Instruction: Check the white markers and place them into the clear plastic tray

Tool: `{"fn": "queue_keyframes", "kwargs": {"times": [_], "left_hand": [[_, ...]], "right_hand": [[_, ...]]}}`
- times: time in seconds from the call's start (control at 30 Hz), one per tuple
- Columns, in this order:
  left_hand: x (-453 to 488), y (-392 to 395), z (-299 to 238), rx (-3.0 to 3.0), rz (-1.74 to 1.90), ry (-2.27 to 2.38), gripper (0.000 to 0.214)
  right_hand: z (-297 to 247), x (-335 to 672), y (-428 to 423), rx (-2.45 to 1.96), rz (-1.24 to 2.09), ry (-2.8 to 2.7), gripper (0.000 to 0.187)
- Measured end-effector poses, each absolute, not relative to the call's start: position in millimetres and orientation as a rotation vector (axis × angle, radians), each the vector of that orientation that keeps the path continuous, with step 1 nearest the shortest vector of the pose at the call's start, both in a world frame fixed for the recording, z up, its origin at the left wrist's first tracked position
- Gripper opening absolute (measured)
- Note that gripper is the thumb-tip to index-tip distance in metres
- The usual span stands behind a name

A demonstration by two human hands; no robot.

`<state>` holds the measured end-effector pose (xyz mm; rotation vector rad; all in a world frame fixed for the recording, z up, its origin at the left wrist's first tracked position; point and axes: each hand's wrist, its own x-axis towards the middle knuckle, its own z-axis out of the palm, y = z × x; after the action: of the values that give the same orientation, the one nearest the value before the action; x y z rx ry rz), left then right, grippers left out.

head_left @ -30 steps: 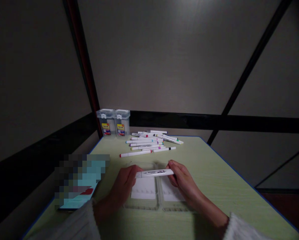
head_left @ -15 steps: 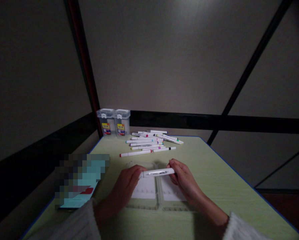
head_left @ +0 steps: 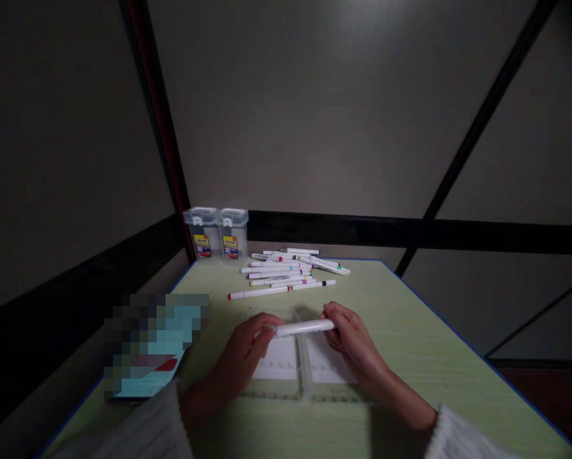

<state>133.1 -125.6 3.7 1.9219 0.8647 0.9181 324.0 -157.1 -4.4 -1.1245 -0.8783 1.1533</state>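
Note:
A white marker pen [head_left: 305, 327] is held level between both hands. At its left end, my left hand [head_left: 251, 347] is closed on it with thumb and fingers. My right hand [head_left: 350, 335] grips the other end in a pinch, hiding that tip. Beneath the marker lie two clear plastic trays side by side, the left tray [head_left: 271, 390] and the right tray [head_left: 336, 392], each with white paper in it. My hands partly cover both trays.
Several white markers [head_left: 286, 274] with coloured ends lie loosely at the back of the table [head_left: 405, 357]. Two clear lidded boxes [head_left: 202, 233] with yellow labels stand at the back left. A partly blurred screen [head_left: 164, 357] lies at the left edge.
The marker has turned about its length: the dark print facing me before has mostly rolled out of sight. Both hands keep nearly the same place.

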Motion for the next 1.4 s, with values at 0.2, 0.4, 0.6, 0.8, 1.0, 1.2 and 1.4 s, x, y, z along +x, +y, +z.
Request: {"fn": "queue_keyframes", "kwargs": {"times": [0.2,0.4,0.6,0.8,1.0,1.2,1.4], "left_hand": [[133.4,-127.1,5.5,1.908,0.970,0.865,0.019],[134.8,-126.0,-1.1,1.808,1.014,0.903,0.019],[135.3,-125.4,-2.7,1.813,1.052,0.875,0.012],[134.9,-122.9,-1.8,1.992,1.085,0.772,0.006],[135.7,-123.9,0.0,2.096,1.103,0.773,0.007],[135.6,-123.6,-0.1,2.090,1.099,0.772,0.007],[136.1,-123.2,0.6,2.040,1.113,0.769,0.007]], "right_hand": [[-3.9,323.7,-157.7,-1.118,1.162,-0.865,0.034],[-6.7,324.8,-157.1,-1.115,1.172,-0.865,0.033],[-4.6,324.5,-157.4,-1.135,1.168,-0.845,0.031],[-2.1,323.6,-156.6,-1.142,1.134,-0.765,0.028],[-3.4,323.9,-155.7,-1.142,1.151,-0.708,0.029],[-3.8,325.0,-156.1,-1.138,1.191,-0.719,0.030],[-4.7,325.9,-155.6,-1.138,1.208,-0.735,0.031]]}}
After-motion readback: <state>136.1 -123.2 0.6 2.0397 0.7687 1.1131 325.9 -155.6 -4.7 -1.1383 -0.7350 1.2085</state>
